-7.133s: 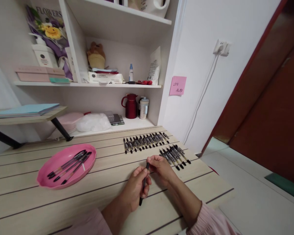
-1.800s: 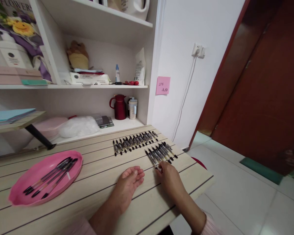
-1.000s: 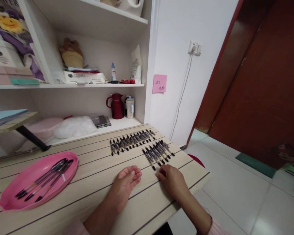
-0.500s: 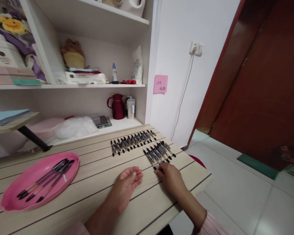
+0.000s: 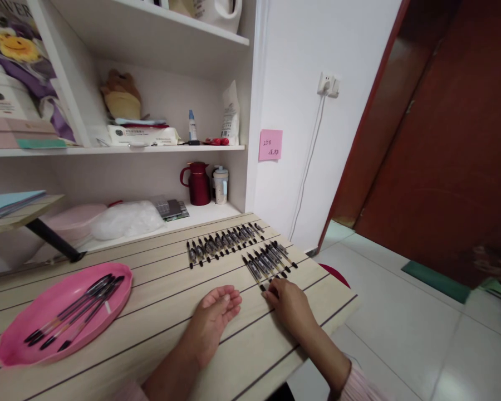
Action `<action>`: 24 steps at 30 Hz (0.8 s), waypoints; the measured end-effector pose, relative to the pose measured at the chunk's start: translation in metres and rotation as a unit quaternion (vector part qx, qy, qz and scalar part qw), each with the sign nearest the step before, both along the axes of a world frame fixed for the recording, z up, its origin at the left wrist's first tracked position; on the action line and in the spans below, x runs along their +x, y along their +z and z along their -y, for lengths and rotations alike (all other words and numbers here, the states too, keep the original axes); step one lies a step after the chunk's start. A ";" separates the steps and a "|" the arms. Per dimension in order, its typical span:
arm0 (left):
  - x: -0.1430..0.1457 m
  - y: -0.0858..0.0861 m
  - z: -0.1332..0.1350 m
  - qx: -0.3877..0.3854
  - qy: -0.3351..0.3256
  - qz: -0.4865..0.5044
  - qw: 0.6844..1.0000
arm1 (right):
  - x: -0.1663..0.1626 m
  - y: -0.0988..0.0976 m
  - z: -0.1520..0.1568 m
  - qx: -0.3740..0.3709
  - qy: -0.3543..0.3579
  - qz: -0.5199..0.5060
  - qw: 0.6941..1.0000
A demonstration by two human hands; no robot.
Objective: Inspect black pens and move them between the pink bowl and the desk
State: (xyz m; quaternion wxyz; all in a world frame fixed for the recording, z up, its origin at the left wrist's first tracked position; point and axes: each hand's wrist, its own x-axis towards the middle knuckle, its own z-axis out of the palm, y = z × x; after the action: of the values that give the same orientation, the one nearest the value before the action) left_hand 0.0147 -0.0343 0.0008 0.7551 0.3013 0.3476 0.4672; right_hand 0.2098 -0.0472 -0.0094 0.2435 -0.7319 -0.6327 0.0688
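Observation:
My right hand [image 5: 292,306] is closed at the near end of the front row of pens [image 5: 267,260], its fingertips pinching a pen whose end they hide. The dark cap of the leftmost pen shows just beside those fingertips. My left hand [image 5: 217,312] rests on its side over the table, palm turned inward and fingers loosely bent, holding nothing. Behind the front row runs a longer row of pens [image 5: 223,243], laid side by side and slanted. Several more pens [image 5: 77,312] lie in a pink oval tray [image 5: 14,348] at the left.
Striped wooden table [image 5: 162,334] ends at the right above a tiled floor. White shelving [image 5: 171,149] stands behind it, bearing a red jug [image 5: 199,184], a pale cup [image 5: 221,186] and a white plastic bag [image 5: 127,220]. A small raised stand [image 5: 23,214] stands at the left.
The view has shifted slightly, so the scene sits a little further left. Both hands and the pens keep almost the same places on the table.

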 end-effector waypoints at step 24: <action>0.000 0.001 0.001 -0.004 0.001 0.002 1.000 | 0.086 0.021 -0.036 -0.037 -0.136 0.082 0.987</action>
State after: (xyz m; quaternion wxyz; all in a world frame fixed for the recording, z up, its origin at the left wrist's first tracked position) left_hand 0.0148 -0.0349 0.0017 0.7567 0.2967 0.3482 0.4671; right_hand 0.2955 -0.0116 0.0111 0.1709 -0.8228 -0.5421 -0.0024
